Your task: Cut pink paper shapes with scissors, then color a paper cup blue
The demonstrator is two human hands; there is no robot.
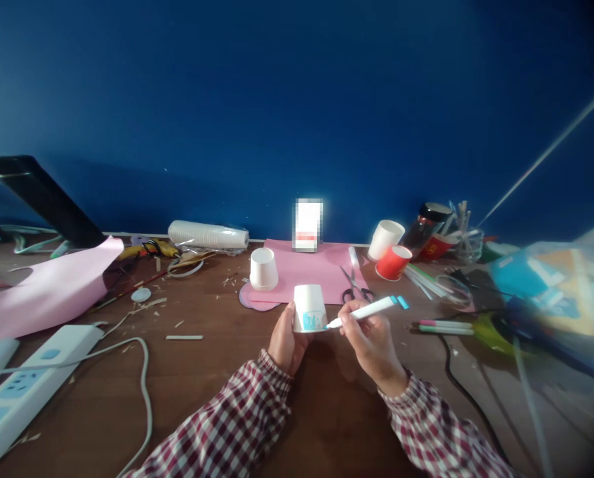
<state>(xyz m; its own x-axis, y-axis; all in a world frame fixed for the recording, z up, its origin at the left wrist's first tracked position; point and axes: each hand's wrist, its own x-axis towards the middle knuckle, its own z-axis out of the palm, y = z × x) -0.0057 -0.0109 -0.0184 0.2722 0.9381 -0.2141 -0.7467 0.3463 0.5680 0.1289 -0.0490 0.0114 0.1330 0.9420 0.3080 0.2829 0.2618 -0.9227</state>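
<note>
A white paper cup (307, 300) is held upside down by my left hand (286, 340), whose fingers wrap its left side and underside. Blue colouring covers a patch low on the cup's side. My right hand (371, 340) grips a white marker (365, 311) with a blue end, pen-fashion. The marker's blue tip meets the cup at the right edge of the coloured patch, or hovers just beside it. Behind the left hand, another white cup (264, 270) stands on pink paper (307, 269). Scissors (355, 287) lie on that paper, beyond the right hand.
A red cup (393, 263) and a white cup (385, 239) lean at the back right. Capped markers (445, 327) lie to the right. A wrapped cup stack (207, 235) rests by the blue wall. A power strip (32, 385) with a cord occupies the left front.
</note>
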